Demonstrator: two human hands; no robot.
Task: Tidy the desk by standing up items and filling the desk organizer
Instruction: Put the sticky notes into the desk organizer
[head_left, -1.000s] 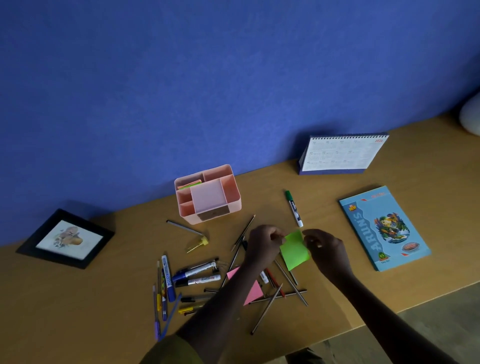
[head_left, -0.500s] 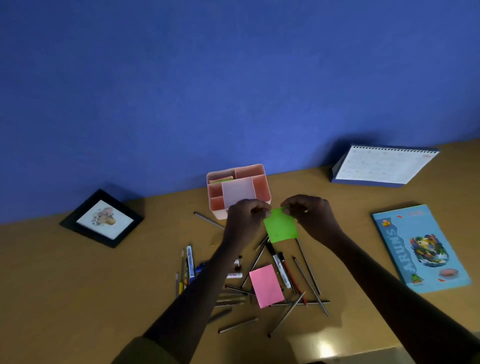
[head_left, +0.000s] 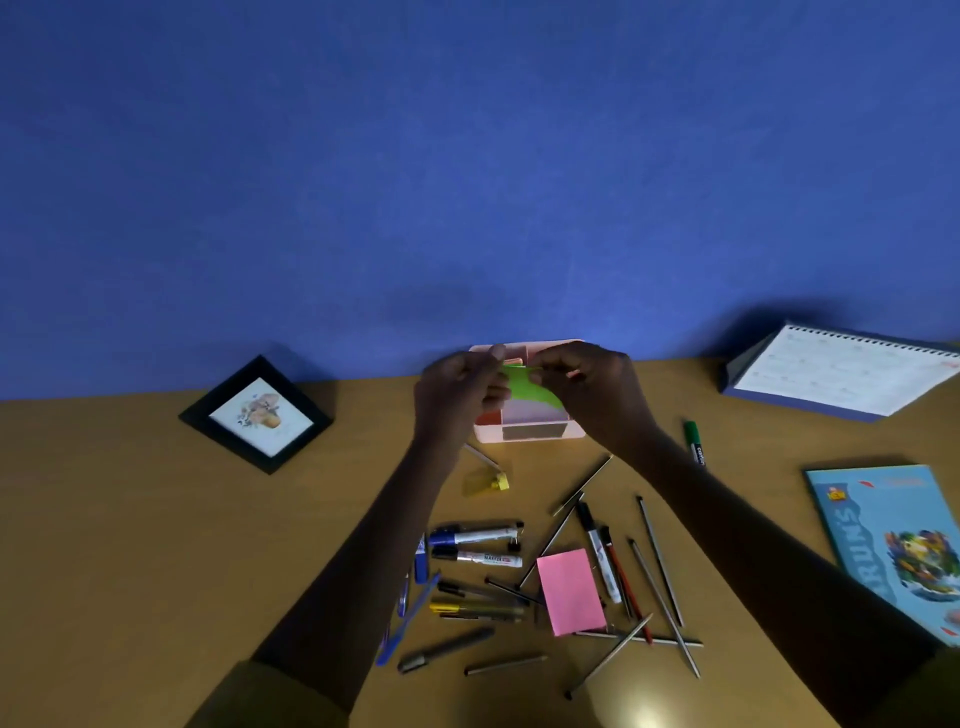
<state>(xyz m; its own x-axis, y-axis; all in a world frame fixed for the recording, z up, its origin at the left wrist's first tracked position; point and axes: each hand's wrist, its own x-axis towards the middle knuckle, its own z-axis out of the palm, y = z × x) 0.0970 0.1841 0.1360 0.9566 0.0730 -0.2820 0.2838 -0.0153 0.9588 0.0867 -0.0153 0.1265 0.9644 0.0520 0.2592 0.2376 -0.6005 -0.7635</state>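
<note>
From the head view, a smooth, tan wooden desk (head_left: 130, 519) meets a matte blue wall (head_left: 467, 156). At the back of the desk, against the wall, stands a pink plastic organizer (head_left: 487, 436), a boxy shape split into compartments, with a grey panel on its front.

Both hands are raised over it, holding a thin green note (head_left: 524, 387) between them. The left hand (head_left: 457, 389) has its fingers curled and pinches the note's upper left edge. The right hand (head_left: 587, 389) pinches the upper right edge in the same way. The paper hangs from the fingertips, its lower edge bowed into a curve, and covers part of the organizer's middle. Whether it touches the dividers cannot be told.

Nearer the body lies a loose scatter:
- A flat pink pad (head_left: 570, 592), rectangular, rests on some of the thin dark pencils (head_left: 660, 561), which cross one another at angles.
- Two fat white-barrelled markers (head_left: 475, 535) lie side by side to the left of the pad, with slimmer pens below them.
- A small yellow piece (head_left: 493, 480) sits just in front of the organizer.
- A green marker (head_left: 693, 441) lies alone, right of the right wrist.

At the left, a black square frame (head_left: 254, 413) with a pale picture lies flat and is turned like a diamond. At the far right, a spiral-bound calendar (head_left: 841, 374) rests with its white page tilted up. A glossy blue book (head_left: 898, 545) lies flat near the right edge.
</note>
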